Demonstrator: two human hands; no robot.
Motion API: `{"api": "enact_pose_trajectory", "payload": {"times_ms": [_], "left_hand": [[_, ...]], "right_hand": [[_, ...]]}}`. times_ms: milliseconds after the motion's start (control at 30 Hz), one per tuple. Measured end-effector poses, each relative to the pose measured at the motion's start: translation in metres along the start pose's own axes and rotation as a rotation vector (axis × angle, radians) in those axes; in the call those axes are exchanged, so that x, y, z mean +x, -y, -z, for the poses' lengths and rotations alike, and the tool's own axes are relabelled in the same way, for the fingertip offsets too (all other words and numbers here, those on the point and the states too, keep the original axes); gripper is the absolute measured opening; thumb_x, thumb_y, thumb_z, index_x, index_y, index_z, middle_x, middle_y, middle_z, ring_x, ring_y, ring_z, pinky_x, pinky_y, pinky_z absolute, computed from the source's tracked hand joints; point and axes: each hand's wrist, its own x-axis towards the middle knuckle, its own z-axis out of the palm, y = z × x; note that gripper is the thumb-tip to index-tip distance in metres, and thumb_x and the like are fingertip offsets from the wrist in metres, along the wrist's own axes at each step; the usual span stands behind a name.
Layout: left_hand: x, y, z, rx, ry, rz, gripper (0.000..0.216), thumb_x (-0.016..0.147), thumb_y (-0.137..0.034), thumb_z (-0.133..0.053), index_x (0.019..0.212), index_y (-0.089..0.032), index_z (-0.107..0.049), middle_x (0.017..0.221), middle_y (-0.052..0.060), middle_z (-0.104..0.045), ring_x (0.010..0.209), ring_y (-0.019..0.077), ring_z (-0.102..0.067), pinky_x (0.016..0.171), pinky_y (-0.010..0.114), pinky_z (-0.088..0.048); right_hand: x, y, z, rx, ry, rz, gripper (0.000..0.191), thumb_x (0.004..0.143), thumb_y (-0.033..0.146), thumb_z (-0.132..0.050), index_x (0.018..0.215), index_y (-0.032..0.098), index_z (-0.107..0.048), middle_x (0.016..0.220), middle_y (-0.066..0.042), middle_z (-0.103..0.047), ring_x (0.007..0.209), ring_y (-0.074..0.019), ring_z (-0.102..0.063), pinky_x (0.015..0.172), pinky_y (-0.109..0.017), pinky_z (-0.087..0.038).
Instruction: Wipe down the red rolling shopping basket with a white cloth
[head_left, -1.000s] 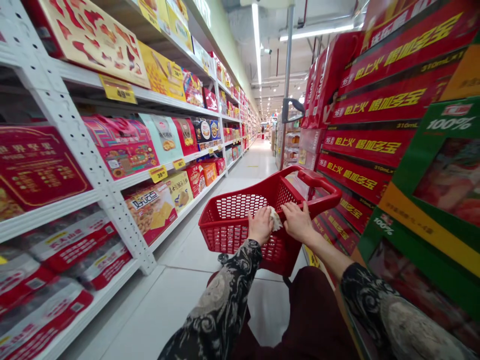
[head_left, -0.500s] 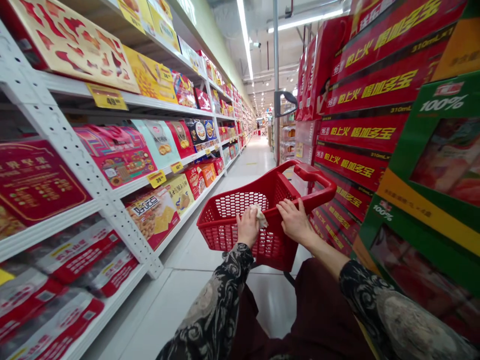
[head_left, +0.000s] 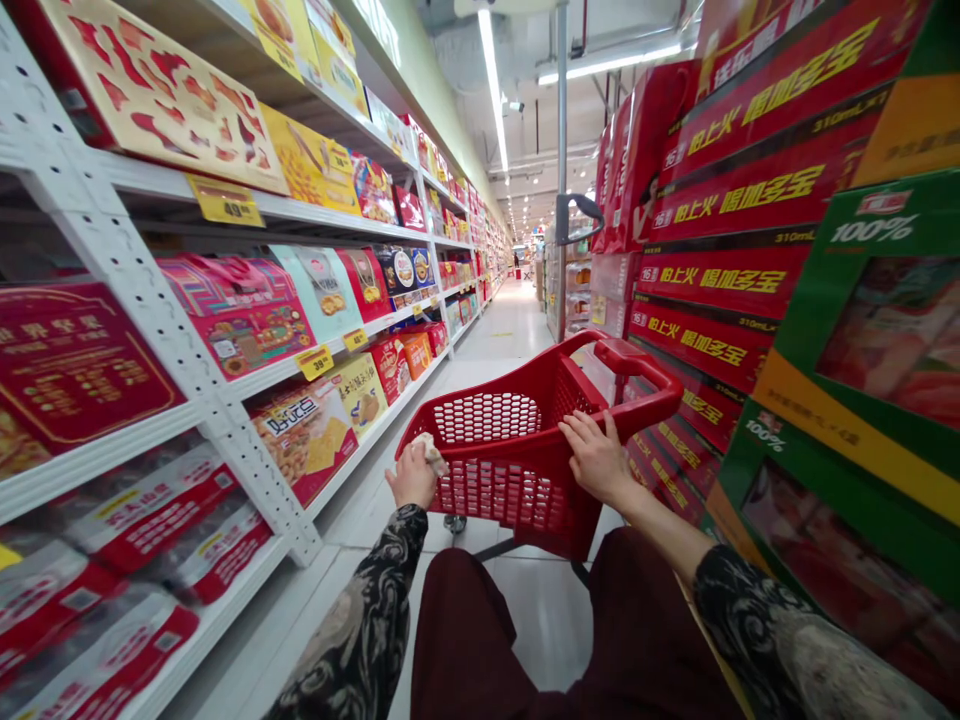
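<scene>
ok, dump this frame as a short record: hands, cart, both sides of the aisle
left_hand: left hand grips a crumpled whitish cloth at the cart's far end
right_hand: right hand on the near part of the cart's side rim
cart: red plastic cart, perforated sides
aisle_left: white shelving with boxed goods, yellow price tags
aisle_right: stacked red cartons, green cartons

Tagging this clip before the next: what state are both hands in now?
Left hand: closed, holding a crumpled whitish cloth at the red shopping cart.
Right hand: laid over its rim; whether gripping cannot be told.
</scene>
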Motion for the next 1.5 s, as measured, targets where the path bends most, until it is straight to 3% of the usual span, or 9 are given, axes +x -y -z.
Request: {"api": "enact_pose_trajectory", "payload": {"times_ms": [100,333,433,600,833,900,1067,1167,1500], "left_hand": [[-0.004,-0.019,-0.006,-0.016,0.003,-0.065,0.041,0.084,-0.016,-0.037,0.123,-0.013,-0.048,0.133,0.019,-0.045,0.119,0.0305,-0.043,0.098,0.055,-0.032],[-0.023,-0.109,-0.007,-0.134,0.084,-0.359,0.039,0.085,-0.018,-0.038,0.123,-0.02,-0.047,0.134,0.009,-0.047,0.124,0.021,-0.04,0.104,0.049,-0.027],[-0.027,-0.124,0.001,-0.169,0.107,-0.432,0.041,0.085,-0.018,-0.038,0.124,-0.023,-0.045,0.135,0.008,-0.046,0.124,0.0199,-0.04,0.105,0.05,-0.024],[-0.028,-0.136,0.006,-0.209,0.144,-0.36,0.041,0.083,-0.017,-0.038,0.124,-0.021,-0.044,0.134,0.008,-0.047,0.121,0.0194,-0.043,0.106,0.05,-0.023],[-0.041,-0.206,0.019,-0.296,0.124,-0.588,0.044,0.083,-0.018,-0.041,0.127,-0.02,-0.041,0.138,0.009,-0.042,0.127,0.0182,-0.035,0.108,0.049,-0.02],[-0.041,-0.202,0.021,-0.267,0.118,-0.593,0.044,0.083,-0.018,-0.04,0.127,-0.02,-0.04,0.138,0.009,-0.042,0.127,0.0186,-0.036,0.108,0.051,-0.019],[-0.034,-0.153,0.01,-0.134,0.114,-0.435,0.043,0.084,-0.017,-0.038,0.126,-0.021,-0.043,0.136,0.009,-0.045,0.125,0.0205,-0.04,0.107,0.054,-0.021],[-0.032,-0.141,0.006,-0.11,0.116,-0.383,0.043,0.083,-0.017,-0.039,0.125,-0.022,-0.044,0.136,0.009,-0.045,0.124,0.0211,-0.041,0.106,0.053,-0.023],[-0.044,-0.199,0.014,-0.273,0.1,-0.523,0.044,0.084,-0.017,-0.039,0.128,-0.02,-0.042,0.139,0.01,-0.041,0.128,0.0204,-0.036,0.107,0.05,-0.023]], "right_hand": [[-0.002,0.001,0.0,0.016,-0.019,-0.012,0.047,0.073,0.013,-0.044,0.118,0.013,-0.056,0.125,-0.009,-0.056,0.12,-0.0244,-0.042,0.109,-0.048,-0.005],[-0.003,0.001,0.003,0.019,-0.02,0.012,0.049,0.071,0.012,-0.044,0.119,0.015,-0.056,0.124,-0.009,-0.057,0.119,-0.0246,-0.042,0.108,-0.049,-0.007],[-0.004,-0.005,0.008,0.027,-0.044,-0.003,0.047,0.073,0.013,-0.043,0.119,0.014,-0.055,0.125,-0.009,-0.056,0.12,-0.0241,-0.041,0.108,-0.047,-0.011],[-0.003,-0.028,0.019,-0.046,-0.176,-0.169,0.052,0.074,0.014,-0.042,0.125,0.012,-0.049,0.126,-0.012,-0.054,0.119,-0.0263,-0.041,0.106,-0.049,-0.013],[-0.003,-0.037,0.023,-0.025,-0.17,-0.18,0.049,0.073,0.014,-0.041,0.121,0.011,-0.052,0.119,-0.012,-0.059,0.114,-0.0257,-0.046,0.105,-0.049,-0.013],[-0.004,-0.037,0.024,-0.025,-0.147,-0.165,0.046,0.073,0.014,-0.042,0.118,0.013,-0.055,0.118,-0.01,-0.059,0.116,-0.0252,-0.045,0.105,-0.049,-0.012],[-0.005,-0.035,0.023,0.001,-0.157,-0.187,0.043,0.073,0.014,-0.044,0.113,0.016,-0.059,0.117,-0.008,-0.06,0.117,-0.0244,-0.043,0.106,-0.049,-0.01],[-0.004,-0.03,0.022,-0.001,-0.164,-0.209,0.044,0.072,0.014,-0.044,0.113,0.016,-0.059,0.118,-0.008,-0.06,0.118,-0.0252,-0.042,0.107,-0.051,-0.008],[-0.007,-0.028,0.024,-0.019,-0.143,-0.192,0.046,0.071,0.013,-0.043,0.115,0.016,-0.058,0.119,-0.008,-0.059,0.119,-0.0257,-0.041,0.106,-0.051,-0.009]]}}
